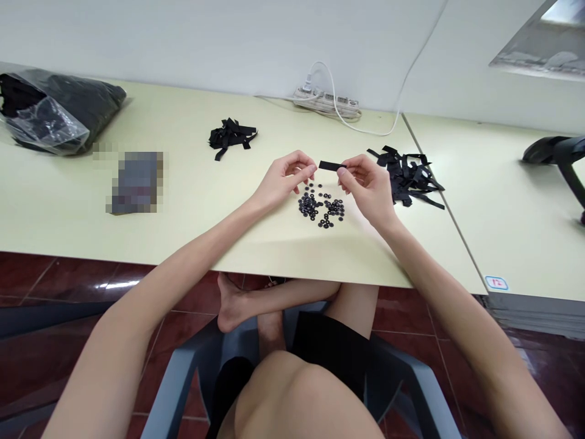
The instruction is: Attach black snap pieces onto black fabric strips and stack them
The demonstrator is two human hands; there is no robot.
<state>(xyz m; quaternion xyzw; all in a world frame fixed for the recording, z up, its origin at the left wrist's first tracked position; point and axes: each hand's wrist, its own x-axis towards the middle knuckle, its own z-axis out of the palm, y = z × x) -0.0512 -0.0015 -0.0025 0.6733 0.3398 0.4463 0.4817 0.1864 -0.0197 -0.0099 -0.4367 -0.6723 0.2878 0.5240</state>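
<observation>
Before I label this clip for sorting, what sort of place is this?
Probably a small workshop or hand-assembly bench: plain tables against a bare wall, piles of cut black strips, a heap of small black rings, and a power strip.

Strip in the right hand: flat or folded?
Flat. The strip sticks out straight from the right hand fingertips, no bend visible, above the rings.

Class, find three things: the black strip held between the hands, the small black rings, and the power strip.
black strip (332, 165), head view, middle of its flat face.
small black rings (321, 206), head view, centre of the heap.
power strip (325, 101), head view, its white casing.
</observation>
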